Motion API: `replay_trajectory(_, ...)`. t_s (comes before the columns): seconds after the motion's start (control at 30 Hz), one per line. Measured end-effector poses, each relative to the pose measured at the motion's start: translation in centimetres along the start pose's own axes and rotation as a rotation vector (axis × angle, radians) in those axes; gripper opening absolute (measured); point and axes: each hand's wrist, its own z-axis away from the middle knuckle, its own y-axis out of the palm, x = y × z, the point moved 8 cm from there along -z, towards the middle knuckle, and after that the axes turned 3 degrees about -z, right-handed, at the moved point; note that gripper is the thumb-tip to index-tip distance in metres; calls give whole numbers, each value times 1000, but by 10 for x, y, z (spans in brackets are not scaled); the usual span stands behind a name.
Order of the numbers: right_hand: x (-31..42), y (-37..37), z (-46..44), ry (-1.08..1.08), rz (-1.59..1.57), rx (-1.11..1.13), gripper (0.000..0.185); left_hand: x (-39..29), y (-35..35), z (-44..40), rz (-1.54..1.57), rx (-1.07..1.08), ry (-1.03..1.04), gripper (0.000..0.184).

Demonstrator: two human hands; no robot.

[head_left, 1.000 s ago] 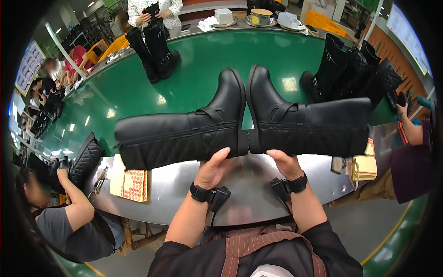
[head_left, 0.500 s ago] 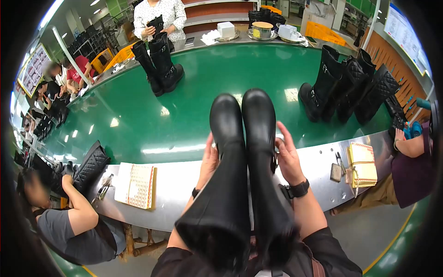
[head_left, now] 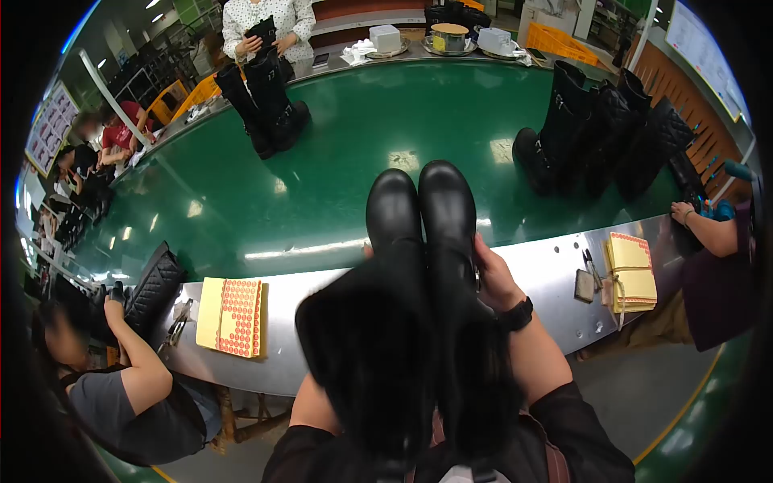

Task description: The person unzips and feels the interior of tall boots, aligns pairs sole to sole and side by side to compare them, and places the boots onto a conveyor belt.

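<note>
A pair of tall black boots [head_left: 394,217] is raised in front of me over the table edge, toes pointing away and shafts toward my chest. My right hand [head_left: 499,278] is closed around the ankle of the right boot [head_left: 448,205], with its fingers partly behind the leather. Of my left hand [head_left: 368,251] only a bit shows beside the left boot's ankle; the wide shaft [head_left: 362,338] covers the rest. Both boots stand side by side, with their toes close together.
Yellow card stacks lie left [head_left: 229,318] and right [head_left: 630,274] on the metal edge [head_left: 555,298]. Black boots stand on the green table [head_left: 346,121] at far left [head_left: 266,105] and right [head_left: 596,137]. Co-workers sit on both sides; another person [head_left: 270,28] handles a boot opposite.
The shafts have swung up toward the camera, and the left one now covers most of my left hand. My right hand has closed in on the right boot's ankle. The view has shifted slightly.
</note>
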Motion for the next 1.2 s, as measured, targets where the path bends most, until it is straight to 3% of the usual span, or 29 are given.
replay_trajectory(0.03, -3, -4, 2, 114, 14, -113, 48, 0, 13, 0, 40, 121, 14, 49)
replay_trajectory(0.1, -21, -17, -14, 127, -240, -2, 50, -4, 37, 3, 117, 365, 46, 48)
replay_trajectory(0.2, -10, -2, -10, 92, -379, 131, 47, -9, 17, -6, 160, 248, 45, 45)
replay_trajectory(0.3, -9, -8, -8, 51, -570, 87, 46, -19, 10, -8, 187, 191, 121, 48)
replay_trajectory(0.47, -14, -31, -9, -65, -457, -124, 34, -31, -10, -9, 125, 102, 267, 52)
replay_trajectory(0.97, -3, -28, -9, -183, -310, -206, 34, -26, -22, -15, -42, -50, 324, 52)
replay_trajectory(1.2, -7, -32, -10, -164, -321, -239, 30, -26, -30, -17, 46, -74, 325, 50)
